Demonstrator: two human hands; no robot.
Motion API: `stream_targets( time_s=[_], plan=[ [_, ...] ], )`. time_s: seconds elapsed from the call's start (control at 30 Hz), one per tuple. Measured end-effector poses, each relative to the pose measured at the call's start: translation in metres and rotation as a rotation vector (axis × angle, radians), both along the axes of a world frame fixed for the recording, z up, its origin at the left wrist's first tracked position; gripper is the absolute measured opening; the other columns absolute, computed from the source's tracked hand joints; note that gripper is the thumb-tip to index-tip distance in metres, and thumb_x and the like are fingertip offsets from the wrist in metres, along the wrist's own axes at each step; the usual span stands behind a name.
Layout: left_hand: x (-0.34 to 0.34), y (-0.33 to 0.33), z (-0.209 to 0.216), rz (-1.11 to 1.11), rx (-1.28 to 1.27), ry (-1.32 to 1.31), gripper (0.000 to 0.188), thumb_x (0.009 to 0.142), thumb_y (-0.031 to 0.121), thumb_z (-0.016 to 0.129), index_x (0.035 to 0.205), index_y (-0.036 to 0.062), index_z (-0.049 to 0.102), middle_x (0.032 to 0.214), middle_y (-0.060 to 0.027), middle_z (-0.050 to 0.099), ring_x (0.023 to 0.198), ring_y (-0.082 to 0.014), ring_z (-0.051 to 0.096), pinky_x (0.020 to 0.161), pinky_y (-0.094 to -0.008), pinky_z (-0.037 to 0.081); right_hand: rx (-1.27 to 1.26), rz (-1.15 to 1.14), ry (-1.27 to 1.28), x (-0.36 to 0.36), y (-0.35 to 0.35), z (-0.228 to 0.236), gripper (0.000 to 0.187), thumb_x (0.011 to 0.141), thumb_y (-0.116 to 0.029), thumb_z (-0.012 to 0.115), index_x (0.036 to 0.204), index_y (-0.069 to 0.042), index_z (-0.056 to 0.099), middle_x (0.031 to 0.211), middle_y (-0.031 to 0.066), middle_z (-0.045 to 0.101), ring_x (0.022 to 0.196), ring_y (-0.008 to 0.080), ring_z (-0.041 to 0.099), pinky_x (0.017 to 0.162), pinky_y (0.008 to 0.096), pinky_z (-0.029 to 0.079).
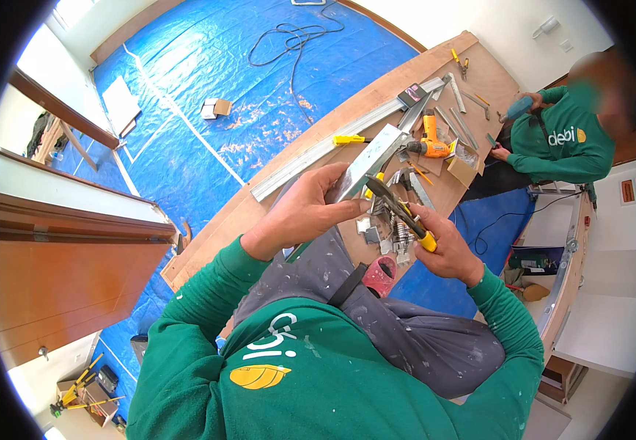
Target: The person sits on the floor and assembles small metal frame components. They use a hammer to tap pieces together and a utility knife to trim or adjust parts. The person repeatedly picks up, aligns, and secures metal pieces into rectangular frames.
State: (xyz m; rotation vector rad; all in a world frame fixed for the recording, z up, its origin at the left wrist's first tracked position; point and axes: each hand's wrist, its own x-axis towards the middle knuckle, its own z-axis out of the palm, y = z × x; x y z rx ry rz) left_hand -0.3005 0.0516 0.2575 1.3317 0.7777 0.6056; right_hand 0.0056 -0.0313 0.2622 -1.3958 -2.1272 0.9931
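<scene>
My left hand (pixel 299 209) is closed round a shiny metal profile (pixel 373 158), which slants up and away over the wooden board (pixel 274 155). In my right hand (pixel 446 246) is a pair of pliers (pixel 400 207) with yellow and black handles. Their dark jaws point left, close to the profile's edge; whether they touch it I cannot tell. Below the pliers lie several small metal brackets (pixel 370 231). An orange drill (pixel 429 139) rests on the board past my right hand, beside an open cardboard box of small parts (pixel 464 167).
A long pale metal rail (pixel 296 176) and a yellow-handled tool (pixel 348 140) lie on the board. At right, a co-worker (pixel 567 139) in green holds a blue tool (pixel 517 108). Blue sheeting (pixel 193 66) covers the floor, with a black cable (pixel 296 40) across it.
</scene>
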Motion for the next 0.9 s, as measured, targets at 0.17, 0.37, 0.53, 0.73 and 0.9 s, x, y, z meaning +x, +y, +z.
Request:
stream_targets(
  time_s=[0.17,0.37,0.53,0.73,0.9],
  plan=[
    [0.000,0.000,0.001,0.022,0.053,0.087,0.063,0.095,0.017,0.077,0.149,-0.0072,0.053,0.123,-0.0061,0.067,0.111,-0.0098,0.061,0.096,-0.0281,0.050,0.007,0.002,-0.017,0.002,-0.002,-0.004,0.070,0.081,0.000,0.064,0.150,-0.001,0.050,0.120,0.0228,0.064,0.110,0.0432,0.064,0.100,0.0459,0.051],
    [-0.001,0.000,0.005,0.036,0.121,0.199,0.062,0.093,0.021,0.078,0.145,-0.0050,0.058,0.109,-0.0039,0.068,0.097,-0.0082,0.061,0.084,-0.0283,0.051,0.018,0.032,-0.048,0.004,-0.004,-0.006,0.065,0.085,-0.003,0.066,0.148,0.001,0.049,0.122,0.0241,0.062,0.111,0.0443,0.063,0.100,0.0461,0.051],
    [-0.002,0.000,0.011,0.036,0.154,0.279,0.061,0.092,0.025,0.078,0.142,-0.0044,0.060,0.099,-0.0017,0.065,0.087,-0.0069,0.056,0.074,-0.0282,0.048,0.039,0.032,-0.073,0.004,-0.004,-0.008,0.063,0.086,-0.005,0.065,0.147,0.002,0.049,0.123,0.0253,0.061,0.111,0.0452,0.063,0.099,0.0466,0.051],
    [-0.003,0.002,0.008,0.036,0.181,0.300,0.060,0.092,0.026,0.078,0.141,-0.0045,0.061,0.098,-0.0015,0.064,0.085,-0.0069,0.055,0.073,-0.0283,0.047,0.054,0.033,-0.093,0.003,-0.004,-0.010,0.063,0.086,-0.005,0.064,0.147,0.003,0.049,0.123,0.0259,0.062,0.111,0.0452,0.063,0.099,0.0470,0.051],
    [-0.003,0.002,0.001,0.033,0.204,0.269,0.060,0.092,0.025,0.077,0.142,-0.0043,0.061,0.099,-0.0019,0.064,0.085,-0.0072,0.054,0.072,-0.0284,0.047,0.061,-0.060,-0.008,-0.008,-0.002,-0.007,0.058,0.093,-0.012,0.070,0.145,0.002,0.050,0.121,0.0273,0.065,0.106,0.0459,0.066,0.094,0.0469,0.054]
  ],
)
